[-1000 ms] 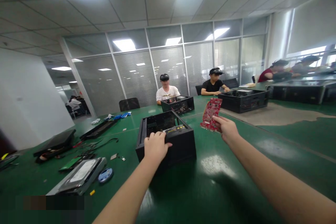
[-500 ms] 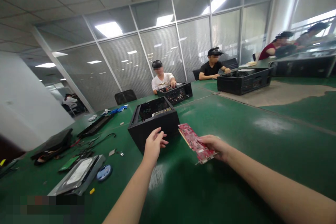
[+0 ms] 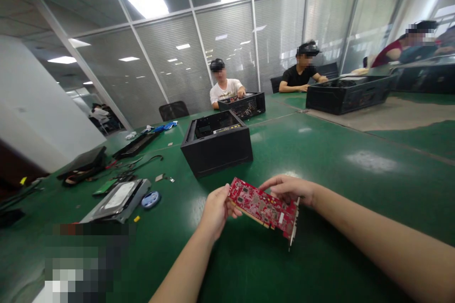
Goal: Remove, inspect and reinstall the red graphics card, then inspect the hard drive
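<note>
A red graphics card (image 3: 265,208) is held between my two hands above the green table (image 3: 320,161). Its gold edge connector faces down toward me, and its metal bracket is at the right end. My left hand (image 3: 217,210) pinches the card's left end, thumb on the near face. My right hand (image 3: 289,188) is closed at the upper right edge, its fingers partly hidden behind the card. Beyond my hands stands a black computer case (image 3: 216,151), its top side open.
At left lie a hard drive (image 3: 115,201), a blue round object (image 3: 151,200), a small yellow piece (image 3: 137,218), cables and dark panels. Across the table, a person in white (image 3: 227,90) and a person in black (image 3: 300,75) sit at other open cases (image 3: 348,94).
My left hand has moved from open air onto the card's left end. The card has turned to show its face more fully. The view has shifted, with the case appearing higher.
</note>
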Tool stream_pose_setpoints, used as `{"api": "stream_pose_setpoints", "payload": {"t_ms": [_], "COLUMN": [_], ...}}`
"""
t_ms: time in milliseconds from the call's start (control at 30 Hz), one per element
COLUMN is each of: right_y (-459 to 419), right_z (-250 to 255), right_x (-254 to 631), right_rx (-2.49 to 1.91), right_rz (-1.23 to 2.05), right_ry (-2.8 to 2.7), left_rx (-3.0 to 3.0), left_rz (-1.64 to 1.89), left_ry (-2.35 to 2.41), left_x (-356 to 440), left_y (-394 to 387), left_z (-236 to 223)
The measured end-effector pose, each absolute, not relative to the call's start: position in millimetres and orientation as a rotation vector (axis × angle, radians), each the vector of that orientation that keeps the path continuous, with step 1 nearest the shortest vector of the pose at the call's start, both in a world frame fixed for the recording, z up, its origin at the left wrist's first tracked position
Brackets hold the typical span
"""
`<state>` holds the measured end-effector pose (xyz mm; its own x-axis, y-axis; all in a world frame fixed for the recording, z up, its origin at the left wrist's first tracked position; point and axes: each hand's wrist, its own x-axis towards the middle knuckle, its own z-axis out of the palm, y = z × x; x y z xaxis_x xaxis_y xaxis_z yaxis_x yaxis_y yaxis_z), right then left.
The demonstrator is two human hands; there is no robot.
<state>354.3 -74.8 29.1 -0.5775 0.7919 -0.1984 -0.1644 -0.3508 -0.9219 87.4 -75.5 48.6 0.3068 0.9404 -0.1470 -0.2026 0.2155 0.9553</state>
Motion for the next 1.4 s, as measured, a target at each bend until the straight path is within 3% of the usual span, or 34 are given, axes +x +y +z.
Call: {"api": "stream_pose_setpoints", "payload": {"t_ms": [100, 300, 533, 800, 1400], "right_y": [-66.0, -56.7, -68.6, -61.7, -57.0], "right_z": [28.0, 25.8, 21.3, 15.5, 7.0], "right_x": [361.6, 362.9, 347.3, 349.0, 353.3], "right_rx": [-0.856, -1.076, -1.138, -1.229, -1.161], "right_rz": [1.839, 0.931, 0.832, 0.637, 0.779], "right_ry": [-1.07, -1.267, -1.683, -1.709, -1.621], "left_rx": [0.972, 0.822, 0.78, 0.855, 1.003], "left_rz": [1.111, 1.43, 1.473, 1.381, 1.389], "left_ry": [0.93, 0.958, 0.996, 0.993, 1.009], "left_x": [83.8, 81.1, 87.7, 86.5, 83.8], "left_y": [-72.3, -64.8, -62.2, -58.3, -51.6], "left_z": [42.9, 36.9, 25.8, 23.6, 16.0]}}
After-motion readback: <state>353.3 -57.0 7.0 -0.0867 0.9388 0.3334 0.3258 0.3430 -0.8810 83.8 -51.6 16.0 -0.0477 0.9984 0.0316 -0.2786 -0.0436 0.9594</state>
